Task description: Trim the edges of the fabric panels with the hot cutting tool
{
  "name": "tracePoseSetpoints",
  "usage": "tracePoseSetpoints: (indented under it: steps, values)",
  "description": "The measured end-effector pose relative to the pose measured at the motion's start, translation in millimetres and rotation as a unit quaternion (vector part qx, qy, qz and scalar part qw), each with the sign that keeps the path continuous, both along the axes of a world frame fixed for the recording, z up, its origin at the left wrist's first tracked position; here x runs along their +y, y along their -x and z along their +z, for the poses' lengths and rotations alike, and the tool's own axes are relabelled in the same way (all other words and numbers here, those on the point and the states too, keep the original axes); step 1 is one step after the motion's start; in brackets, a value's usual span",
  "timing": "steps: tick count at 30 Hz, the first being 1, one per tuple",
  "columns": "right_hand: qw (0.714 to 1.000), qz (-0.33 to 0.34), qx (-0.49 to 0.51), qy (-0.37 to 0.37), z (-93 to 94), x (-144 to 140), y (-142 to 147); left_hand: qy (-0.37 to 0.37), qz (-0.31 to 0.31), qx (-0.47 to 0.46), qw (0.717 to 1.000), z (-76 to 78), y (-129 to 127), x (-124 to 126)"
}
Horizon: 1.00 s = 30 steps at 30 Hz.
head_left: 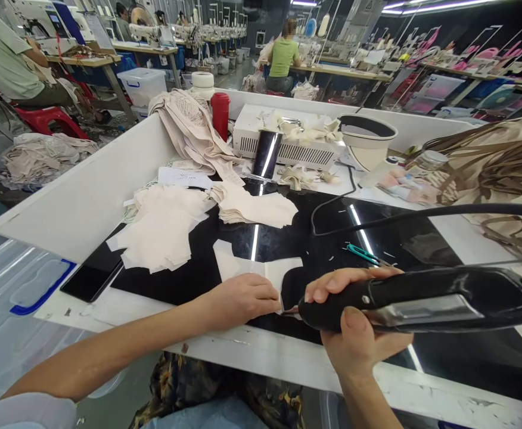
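Observation:
My left hand (243, 301) lies palm down on a cream cut fabric piece (238, 265), its fingers flat near the piece's right edge. My right hand (354, 322) is wrapped round a black corded hand tool (422, 298) with a metal strip on its side. The tool's thin tip (293, 311) points left, close to the fabric edge by my left fingertips; whether it touches cannot be made out. Beyond the hands lie a loose pile of cream fabric pieces (160, 223) and a neater stack (256, 205), both on the black glossy board (283, 244).
Teal thread snips (363, 253) lie near the tool. A black cable (422, 215) runs to the right. Behind stand a white vented box (288, 140), a red bottle (220, 115) and a round bin (368, 140). A phone (92, 277) lies left. Beige straps (502, 167) heap at right.

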State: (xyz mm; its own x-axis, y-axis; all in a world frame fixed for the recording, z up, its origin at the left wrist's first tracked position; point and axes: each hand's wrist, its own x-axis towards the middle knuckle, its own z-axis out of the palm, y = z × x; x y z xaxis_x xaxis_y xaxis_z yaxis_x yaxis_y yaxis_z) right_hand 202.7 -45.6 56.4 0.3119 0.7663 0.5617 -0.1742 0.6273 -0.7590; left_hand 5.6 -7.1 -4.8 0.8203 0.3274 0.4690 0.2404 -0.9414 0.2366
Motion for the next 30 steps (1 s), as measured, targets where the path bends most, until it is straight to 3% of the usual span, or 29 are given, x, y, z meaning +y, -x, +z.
tracePoseSetpoints:
  steps: [30]
  values:
    - [0.999, -0.043, 0.02, 0.0, 7.0, 4.0, 1.9, -0.032, -0.013, 0.005, 0.999, -4.6, 1.8, 0.5]
